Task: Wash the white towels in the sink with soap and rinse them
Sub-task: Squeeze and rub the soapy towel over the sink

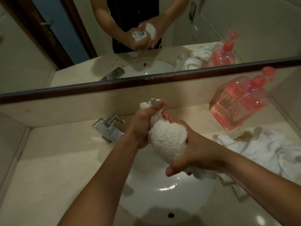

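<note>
White towel (pixel 166 139), bunched lengthwise toward the mirror (pixel 146 82) above the sink (pixel 162 201); my left hand (pixel 143 126) and right hand (pixel 192 150) both clench it.

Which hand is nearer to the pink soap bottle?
Right. The right hand grips the towel just below-left of the soap bottle; the left hand is farther left, by the faucet.

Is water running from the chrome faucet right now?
No, the chrome faucet shows no stream, while both hands wring the white terry towel above the white sink basin.
</note>
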A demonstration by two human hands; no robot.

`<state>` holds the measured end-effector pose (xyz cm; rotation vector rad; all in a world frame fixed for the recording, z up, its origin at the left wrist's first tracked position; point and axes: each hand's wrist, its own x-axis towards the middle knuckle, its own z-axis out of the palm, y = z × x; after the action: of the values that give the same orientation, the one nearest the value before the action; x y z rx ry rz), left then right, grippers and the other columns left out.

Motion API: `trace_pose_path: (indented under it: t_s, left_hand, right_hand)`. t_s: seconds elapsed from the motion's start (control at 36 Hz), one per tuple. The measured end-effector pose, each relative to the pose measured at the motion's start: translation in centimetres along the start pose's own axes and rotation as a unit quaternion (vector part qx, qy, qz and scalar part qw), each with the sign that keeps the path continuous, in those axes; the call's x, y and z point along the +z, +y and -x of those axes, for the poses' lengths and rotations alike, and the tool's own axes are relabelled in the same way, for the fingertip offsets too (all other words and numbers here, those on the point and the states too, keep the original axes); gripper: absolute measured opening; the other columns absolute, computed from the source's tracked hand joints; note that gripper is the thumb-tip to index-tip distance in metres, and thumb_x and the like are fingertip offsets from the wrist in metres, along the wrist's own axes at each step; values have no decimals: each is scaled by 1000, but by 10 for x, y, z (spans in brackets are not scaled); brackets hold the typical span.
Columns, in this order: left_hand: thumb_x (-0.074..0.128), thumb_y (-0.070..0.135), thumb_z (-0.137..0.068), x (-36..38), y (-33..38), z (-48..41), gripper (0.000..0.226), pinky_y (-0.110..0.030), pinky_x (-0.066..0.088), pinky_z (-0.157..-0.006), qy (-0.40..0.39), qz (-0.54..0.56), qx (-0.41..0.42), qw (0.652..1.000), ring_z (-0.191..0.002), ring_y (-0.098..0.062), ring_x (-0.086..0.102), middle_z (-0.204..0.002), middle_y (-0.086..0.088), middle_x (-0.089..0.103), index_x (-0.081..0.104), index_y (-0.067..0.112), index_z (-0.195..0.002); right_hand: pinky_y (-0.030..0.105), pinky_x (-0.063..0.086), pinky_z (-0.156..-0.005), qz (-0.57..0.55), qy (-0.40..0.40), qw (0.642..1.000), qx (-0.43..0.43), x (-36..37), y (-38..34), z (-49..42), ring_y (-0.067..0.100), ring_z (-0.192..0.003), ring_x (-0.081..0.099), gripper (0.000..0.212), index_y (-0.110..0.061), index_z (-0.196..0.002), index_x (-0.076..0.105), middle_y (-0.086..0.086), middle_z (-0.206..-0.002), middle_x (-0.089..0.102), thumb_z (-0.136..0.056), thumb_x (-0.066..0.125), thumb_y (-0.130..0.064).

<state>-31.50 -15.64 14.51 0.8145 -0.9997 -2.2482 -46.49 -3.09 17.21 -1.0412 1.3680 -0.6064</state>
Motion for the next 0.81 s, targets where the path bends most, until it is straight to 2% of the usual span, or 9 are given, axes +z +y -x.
trace_pose_path:
  t_s: [0.06,0.11,0.22,0.33,0.42,0.5,0.58,0.72,0.81]
  left_hand:
    - [82,32,-83,0,-5,1,27,-33,59,-65,43,-59,-1,997,-62,-19,66,-69,-3,64,63,14,-83]
    - [79,27,-91,-1,-13,-2,28,-30,57,-59,86,-114,-1,990,-58,-20,64,-67,-5,62,59,13,-78]
    - [74,13,-96,-10,-41,-14,28,-29,52,-54,181,-188,6,965,-51,-22,59,-61,-8,59,58,9,-74]
    - [76,16,-95,-23,-64,-22,25,-23,50,-51,246,-280,9,928,-46,-13,61,-55,-5,65,67,2,-77]
    - [76,29,-85,-31,-76,-28,24,-39,60,-67,269,-322,13,908,-57,-22,70,-58,-5,71,66,12,-70]
    - [71,29,-80,-39,-88,-37,18,-50,62,-72,287,-340,12,895,-64,-31,73,-64,-10,73,63,15,-71]
    - [66,34,-76,-36,-92,-40,21,-44,58,-69,300,-354,20,886,-69,-33,73,-67,-12,74,61,15,-69]
    - [70,12,-91,-29,-95,-45,25,-30,47,-61,318,-356,22,878,-57,-19,64,-60,-4,68,60,14,-68]
    - [70,14,-91,-24,-89,-48,20,-36,52,-65,313,-341,28,886,-66,-29,70,-64,-10,71,63,7,-73]
  right_hand:
    - [36,58,-53,40,19,999,17,6,7,-6,29,-76,77,117,-42,-146,28,2,-118,64,-62,101,-7]
    - [29,53,-50,73,52,995,33,15,21,-19,15,-65,71,107,-32,-143,31,4,-109,66,-64,99,-8]
    - [30,56,-66,141,100,981,84,27,57,-52,15,-86,71,104,-24,-140,42,-2,-112,69,-51,97,-31]
    - [20,50,-56,132,123,975,125,40,83,-73,11,-82,71,95,-23,-136,43,-4,-104,71,-56,93,-31]
    - [16,45,-44,104,146,973,146,49,94,-82,9,-69,69,83,-20,-129,38,-2,-98,68,-65,91,-20]
    - [18,47,-44,109,161,970,147,54,102,-90,20,-81,72,90,-16,-137,39,6,-106,70,-63,91,-19]
    - [31,59,-55,117,174,966,151,55,107,-96,26,-87,74,92,-16,-137,37,8,-111,66,-63,92,-18]
    - [41,65,-68,137,176,962,155,53,113,-98,30,-95,73,99,-15,-140,35,10,-114,65,-60,91,-27]
    - [33,63,-61,122,171,967,143,44,110,-94,22,-90,73,94,-17,-140,37,7,-112,66,-63,90,-24]
